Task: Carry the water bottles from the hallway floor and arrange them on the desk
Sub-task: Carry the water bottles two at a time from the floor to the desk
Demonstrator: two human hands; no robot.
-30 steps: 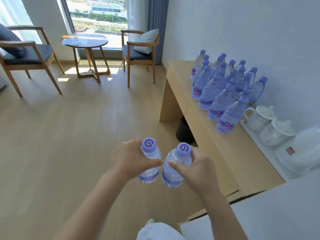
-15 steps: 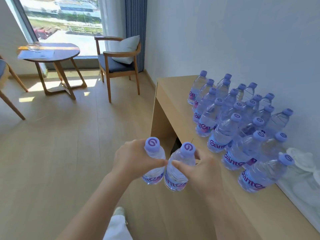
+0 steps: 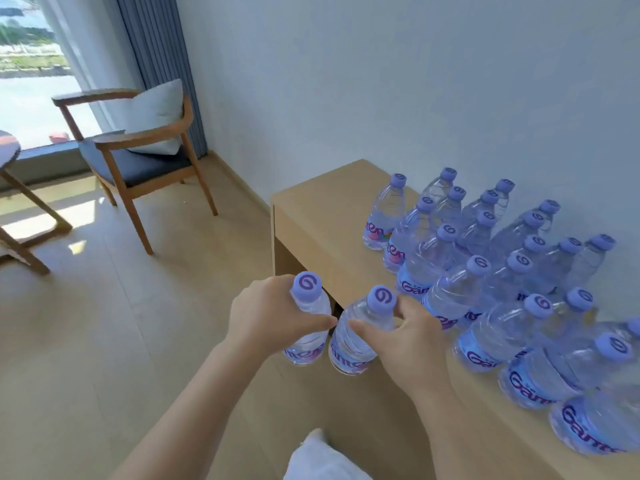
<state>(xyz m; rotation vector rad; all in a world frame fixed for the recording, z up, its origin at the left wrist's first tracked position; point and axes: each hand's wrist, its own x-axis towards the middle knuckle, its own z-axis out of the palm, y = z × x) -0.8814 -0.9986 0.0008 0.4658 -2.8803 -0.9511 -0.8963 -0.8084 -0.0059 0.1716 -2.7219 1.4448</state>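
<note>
Fingers of left hand [image 3: 268,315] wrapped round left bottle [image 3: 308,323], right hand [image 3: 403,341] clamped on right bottle [image 3: 356,336], both carried at counter [image 3: 325,216] front edge, not set down. Risk: swinging in, knocking packed bottle rows [image 3: 485,258] (domino fall). Versus half-second back: counter nearer, view turned right, chair [image 3: 138,150] closer.

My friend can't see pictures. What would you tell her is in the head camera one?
A person's left hand and right hand each hold a water bottle, the left bottle and the right bottle, just in front of a wooden desk. Many matching purple-capped bottles already stand in rows on the desk by a white wall, and an armchair sits near the window.
</note>
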